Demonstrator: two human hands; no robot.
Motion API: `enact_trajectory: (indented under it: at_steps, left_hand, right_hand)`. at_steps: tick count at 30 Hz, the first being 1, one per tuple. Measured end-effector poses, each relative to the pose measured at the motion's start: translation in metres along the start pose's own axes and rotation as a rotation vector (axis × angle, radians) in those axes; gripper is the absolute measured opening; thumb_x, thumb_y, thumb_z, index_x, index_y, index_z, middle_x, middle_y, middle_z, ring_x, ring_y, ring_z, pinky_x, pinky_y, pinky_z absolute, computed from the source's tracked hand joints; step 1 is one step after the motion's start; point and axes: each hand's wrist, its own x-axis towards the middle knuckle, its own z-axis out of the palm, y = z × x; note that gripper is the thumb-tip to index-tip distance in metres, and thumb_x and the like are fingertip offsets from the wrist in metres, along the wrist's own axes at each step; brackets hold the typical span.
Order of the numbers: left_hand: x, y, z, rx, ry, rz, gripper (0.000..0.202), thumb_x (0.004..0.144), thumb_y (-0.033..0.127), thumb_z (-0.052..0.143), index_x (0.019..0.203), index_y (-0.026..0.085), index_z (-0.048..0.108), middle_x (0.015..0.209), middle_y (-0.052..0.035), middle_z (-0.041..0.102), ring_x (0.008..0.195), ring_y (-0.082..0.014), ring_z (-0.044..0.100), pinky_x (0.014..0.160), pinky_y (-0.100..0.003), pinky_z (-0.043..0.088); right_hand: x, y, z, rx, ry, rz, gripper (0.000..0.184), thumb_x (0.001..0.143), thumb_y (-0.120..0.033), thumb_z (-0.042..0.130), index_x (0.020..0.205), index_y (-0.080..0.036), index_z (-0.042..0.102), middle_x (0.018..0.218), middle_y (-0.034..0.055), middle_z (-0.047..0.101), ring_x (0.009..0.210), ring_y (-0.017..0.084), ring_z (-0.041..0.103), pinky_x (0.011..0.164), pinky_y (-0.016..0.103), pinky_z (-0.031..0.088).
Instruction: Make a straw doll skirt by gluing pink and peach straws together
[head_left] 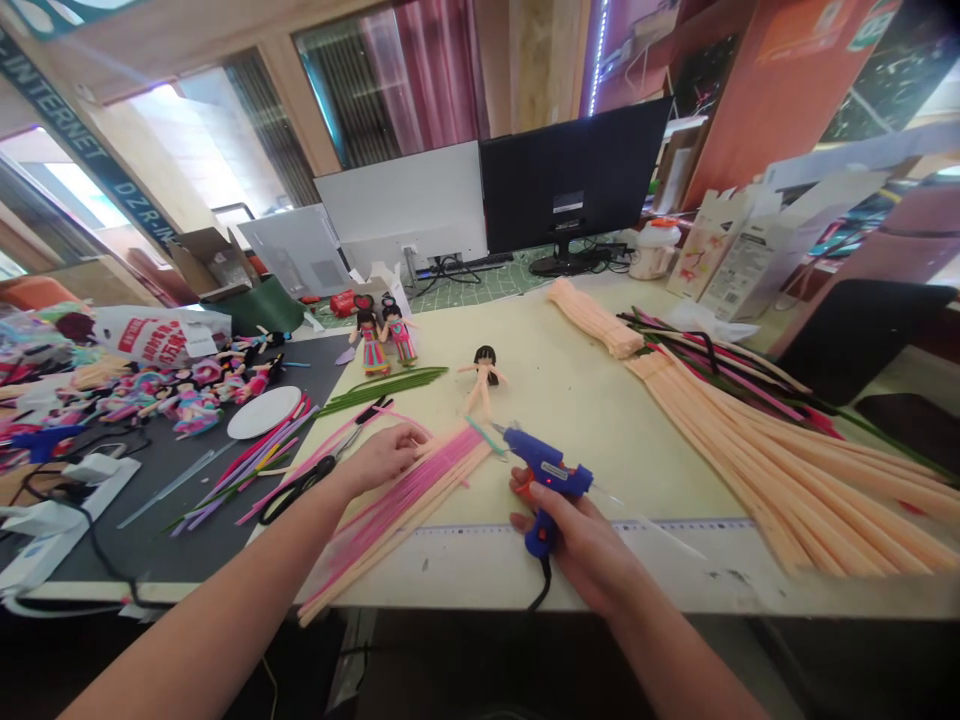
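Note:
My right hand (562, 520) is wrapped round a blue hot glue gun (551, 470). Its nozzle points left, and a clear glue stick (611, 493) sticks out at the back. My left hand (386, 455) has its fingers curled down at the upper left side of a bundle of pink pipe cleaners (439, 470); what its fingertips hold is hidden. Peach pipe cleaners (397, 550) lie along that bundle. Just beyond the nozzle lies a small peach doll figure (481, 385) with black hair. A short teal piece (484, 436) rests between the bundle and the gun.
Black-handled scissors (304, 485), green pipe cleaners (386, 388) and two dressed dolls (384, 335) are to the left. A ruler (667, 525) runs along the front. Large peach pipe-cleaner bundles (720, 430) cover the right. Behind stands a monitor (574, 180); a power strip (67, 520) is far left.

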Motion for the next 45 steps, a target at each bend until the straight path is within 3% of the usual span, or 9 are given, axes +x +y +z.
enact_trajectory:
  at_steps: [4,8,13,17,21,25,34,39,45]
  left_hand:
    - [0.005,0.002,-0.004,0.01,-0.079,0.048,0.04,0.077,0.037,0.053,0.111,0.016,0.06,0.067,0.0035,0.053,0.054,-0.0097,0.047,0.054,-0.022,0.038]
    - [0.016,0.02,0.005,0.193,-0.126,0.133,0.033,0.08,0.029,0.05,0.106,0.019,0.066,0.088,-0.0019,0.066,0.072,-0.0138,0.058,0.069,-0.025,0.045]
    - [0.015,0.032,0.021,0.525,0.088,0.338,0.031,0.081,0.015,0.047,0.103,0.019,0.068,0.101,-0.0052,0.068,0.096,-0.0199,0.06,0.088,-0.032,0.044]
    - [-0.007,0.025,0.041,0.65,0.232,0.479,0.025,0.089,0.02,0.046,0.106,0.02,0.065,0.112,-0.0065,0.065,0.104,-0.021,0.057,0.095,-0.036,0.043]
    - [-0.029,0.013,0.065,0.686,0.349,0.479,0.029,0.091,0.023,0.047,0.118,0.02,0.057,0.128,-0.0083,0.057,0.117,-0.0233,0.05,0.101,-0.042,0.039]
    - [-0.037,0.004,0.081,0.675,0.362,0.472,0.034,0.093,0.023,0.046,0.126,0.02,0.051,0.133,-0.0075,0.054,0.123,-0.0232,0.047,0.104,-0.043,0.036]
    - [-0.036,0.005,0.073,0.585,0.376,0.473,0.029,0.093,0.026,0.045,0.12,0.023,0.056,0.131,-0.007,0.056,0.121,-0.023,0.049,0.105,-0.049,0.034]
    - [-0.03,0.007,0.066,0.534,0.408,0.572,0.021,0.091,0.022,0.05,0.107,0.018,0.062,0.122,-0.0082,0.062,0.115,-0.0214,0.053,0.101,-0.042,0.039]
    - [-0.026,0.001,0.071,0.498,0.405,0.607,0.02,0.091,0.021,0.049,0.107,0.018,0.061,0.118,-0.0075,0.063,0.112,-0.0209,0.054,0.099,-0.04,0.041]
  right_hand:
    - [0.004,-0.018,-0.021,-0.005,0.091,-0.089,0.034,0.074,-0.038,0.074,0.104,-0.024,0.065,0.127,0.0052,0.058,0.126,0.024,0.046,0.09,0.033,0.052]
    - [0.003,-0.034,-0.034,-0.034,0.126,-0.158,0.035,0.072,-0.04,0.075,0.101,-0.023,0.066,0.125,0.005,0.059,0.12,0.026,0.051,0.08,0.034,0.056]
    - [-0.006,-0.029,-0.036,-0.233,0.142,-0.166,0.04,0.073,-0.048,0.072,0.101,-0.02,0.066,0.108,0.0081,0.064,0.093,0.023,0.061,0.059,0.03,0.056]
    - [-0.014,-0.022,-0.031,-0.397,0.111,-0.169,0.043,0.076,-0.052,0.066,0.099,-0.016,0.065,0.084,0.0052,0.064,0.064,0.014,0.06,0.051,0.025,0.048]
    - [-0.017,-0.023,-0.022,-0.562,0.102,-0.115,0.043,0.079,-0.056,0.059,0.085,-0.014,0.063,0.069,0.0018,0.062,0.049,0.01,0.056,0.049,0.024,0.041]
    - [-0.016,-0.025,-0.015,-0.605,0.101,-0.111,0.043,0.079,-0.057,0.057,0.085,-0.015,0.062,0.068,0.0014,0.061,0.049,0.011,0.056,0.05,0.024,0.04]
    - [-0.012,-0.038,0.005,-0.736,0.053,-0.126,0.041,0.08,-0.056,0.055,0.082,-0.015,0.061,0.054,-0.0011,0.057,0.048,0.011,0.053,0.048,0.023,0.038]
    - [-0.008,-0.049,0.018,-0.988,0.041,-0.125,0.04,0.081,-0.054,0.051,0.079,-0.016,0.062,0.045,-0.0014,0.055,0.044,0.011,0.047,0.046,0.023,0.036]
    - [0.0,-0.056,0.026,-1.159,0.037,-0.083,0.046,0.081,-0.058,0.048,0.082,-0.016,0.066,0.043,-0.0013,0.054,0.043,0.012,0.047,0.044,0.025,0.037]
